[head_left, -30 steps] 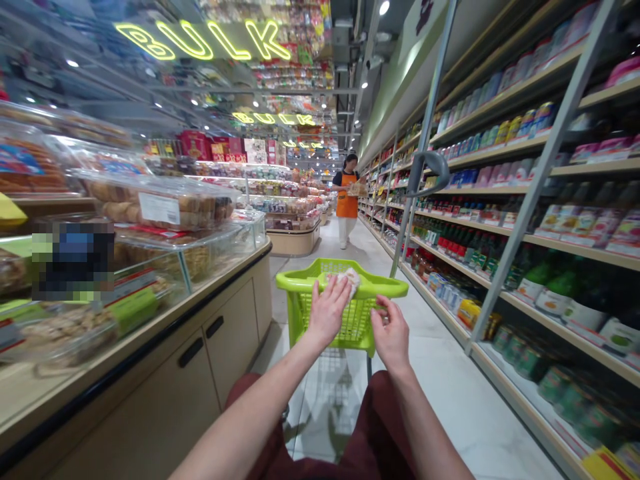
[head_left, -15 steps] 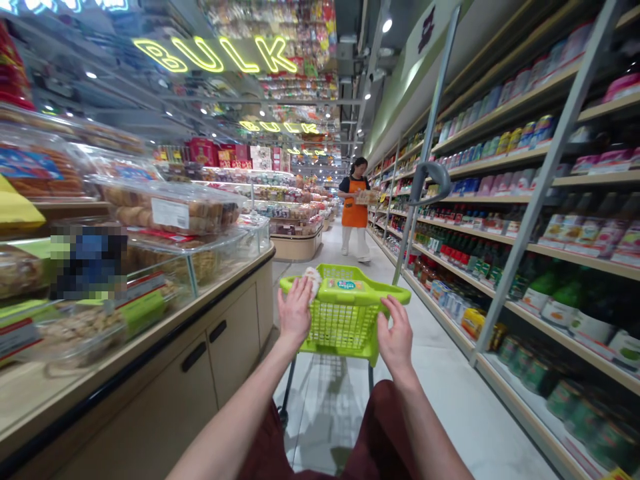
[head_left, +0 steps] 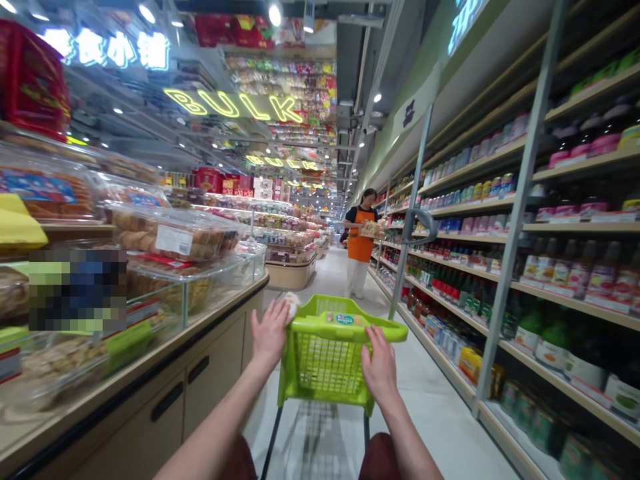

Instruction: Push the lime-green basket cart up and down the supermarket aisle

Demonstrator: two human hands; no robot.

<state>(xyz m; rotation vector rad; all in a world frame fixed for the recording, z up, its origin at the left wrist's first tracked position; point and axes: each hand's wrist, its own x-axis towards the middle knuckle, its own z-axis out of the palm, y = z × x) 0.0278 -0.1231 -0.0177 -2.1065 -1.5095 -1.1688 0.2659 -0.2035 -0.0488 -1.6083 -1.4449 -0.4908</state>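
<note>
A bright green shopping cart (head_left: 327,370) stands in the aisle in front of me, its basket of open plastic mesh. My left hand (head_left: 271,335) is at the left end of the cart's handle, holding a crumpled white cloth (head_left: 293,304) under its fingertips; its thumb side is partly hidden. On the right part of the handle (head_left: 397,331), my right hand (head_left: 379,357) has its fingers curled over the top of the bar. A small round sticker (head_left: 344,319) is on the middle of the cart's top.
To the left runs a wooden counter (head_left: 170,390) with clear boxes of baked goods (head_left: 175,230). Shelves (head_left: 575,293) of bottles and cans line the right side, with a metal post (head_left: 413,207) before them. Ahead, a person in an orange apron (head_left: 361,243) carries packages.
My left hand has shifted left along the handle, and the white cloth with it. Lower in view now is the cart. The person in the apron is nearer.
</note>
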